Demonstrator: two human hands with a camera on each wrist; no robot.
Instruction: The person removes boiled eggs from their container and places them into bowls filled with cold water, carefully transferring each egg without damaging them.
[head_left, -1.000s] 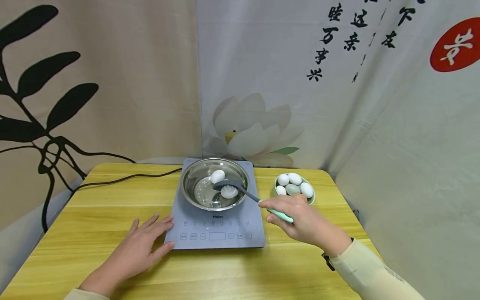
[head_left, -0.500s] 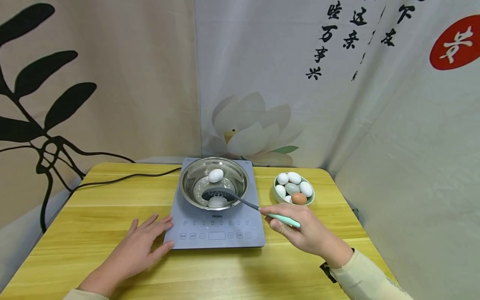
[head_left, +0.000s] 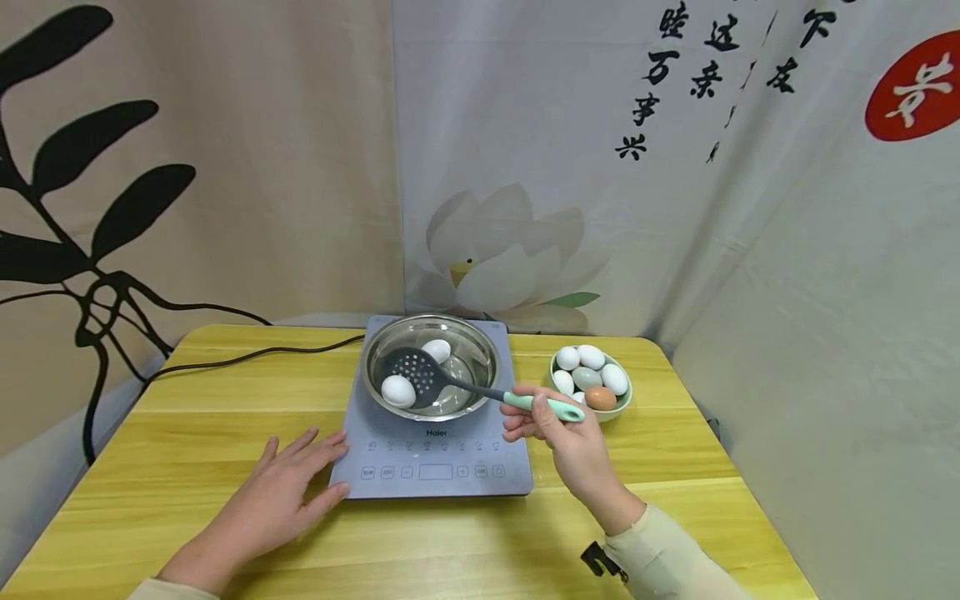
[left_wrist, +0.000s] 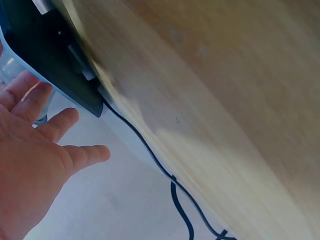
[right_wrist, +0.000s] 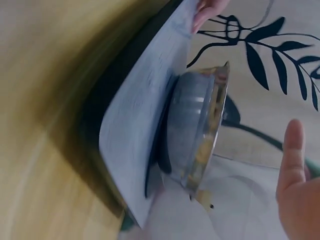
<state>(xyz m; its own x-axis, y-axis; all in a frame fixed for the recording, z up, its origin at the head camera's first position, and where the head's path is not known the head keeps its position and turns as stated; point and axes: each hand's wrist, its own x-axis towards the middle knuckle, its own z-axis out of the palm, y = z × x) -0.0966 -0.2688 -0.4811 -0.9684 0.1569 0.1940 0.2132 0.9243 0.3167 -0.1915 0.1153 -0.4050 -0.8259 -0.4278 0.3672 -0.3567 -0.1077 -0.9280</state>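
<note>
My right hand (head_left: 566, 454) grips the mint-green handle of a dark grey slotted spoon (head_left: 420, 377), its perforated head tilted inside a steel pot (head_left: 483, 360). Against the left side of that head is a white egg (head_left: 398, 392). Another white egg (head_left: 437, 350) lies behind it, partly covered by the spoon. The pot stands on a grey-blue induction cooktop (head_left: 435, 454). At the cooktop's left edge rests my left hand (head_left: 273, 500), fingers spread. The right wrist view shows the pot (right_wrist: 192, 120) side-on, with part of the right hand (right_wrist: 300, 185) beside it.
To the right of the cooktop stands a pale green bowl (head_left: 613, 412) holding several white eggs, a greenish one and a brown one (head_left: 600, 398). A black cable (head_left: 255, 356) runs leftward from the cooktop over the wooden table (head_left: 420, 550). Printed curtains (head_left: 525, 125) hang behind.
The spoon's head has moved left in the pot, turning up beside the front egg, which has shifted left. My right hand has moved left and rotated. The left hand stays put.
</note>
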